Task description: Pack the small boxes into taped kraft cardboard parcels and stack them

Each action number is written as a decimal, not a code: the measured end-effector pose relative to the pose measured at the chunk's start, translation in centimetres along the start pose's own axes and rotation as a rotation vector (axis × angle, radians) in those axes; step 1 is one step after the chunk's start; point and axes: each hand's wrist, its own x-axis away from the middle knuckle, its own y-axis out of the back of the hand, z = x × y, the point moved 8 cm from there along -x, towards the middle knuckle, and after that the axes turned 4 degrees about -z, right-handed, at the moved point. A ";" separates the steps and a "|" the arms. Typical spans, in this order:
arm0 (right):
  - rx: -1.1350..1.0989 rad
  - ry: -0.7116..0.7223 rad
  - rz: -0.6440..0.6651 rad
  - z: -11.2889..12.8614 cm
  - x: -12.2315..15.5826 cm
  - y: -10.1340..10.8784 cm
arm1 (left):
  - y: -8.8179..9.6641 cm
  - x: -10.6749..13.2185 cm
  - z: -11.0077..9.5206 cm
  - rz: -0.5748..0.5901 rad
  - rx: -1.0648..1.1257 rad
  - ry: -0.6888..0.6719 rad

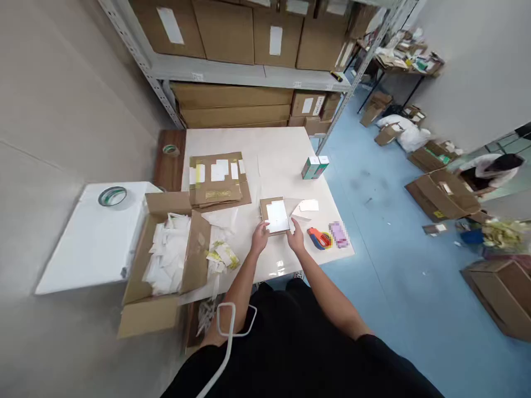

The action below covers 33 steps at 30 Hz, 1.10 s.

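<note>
A small flat cardboard piece (264,208) lies at the middle of the white-topped table, with a white label (277,215) covering most of its face. My left hand (260,237) grips its lower left corner, thumb on top near the label. At the lower right corner, my right hand (295,237) closes on the edge; the fingers beneath are partly hidden. White paper slips (309,205) lie just beyond my right hand. To its right sits a red and blue tape dispenser (318,238), next to a blurred purple item (339,234).
Taped flat cardboard (218,190) lies at the table's left. An open carton (199,249) of white paper scraps stands beside the table, near crumpled labels (223,255). Small green-white boxes (315,167) stand at the right edge. Shelving (249,73) borders the back. A person (492,171) is far right.
</note>
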 end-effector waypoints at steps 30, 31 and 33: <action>0.580 0.051 0.517 -8.2 -15.6 7.6 | -6.0 3.3 -0.8 0.192 -0.840 0.157; 0.546 0.066 0.486 -7.6 -16.1 9.0 | -6.5 2.9 -1.6 0.155 -0.821 0.139; 0.494 0.090 0.447 -6.6 -16.9 11.8 | -7.9 1.8 -3.2 0.103 -0.763 0.098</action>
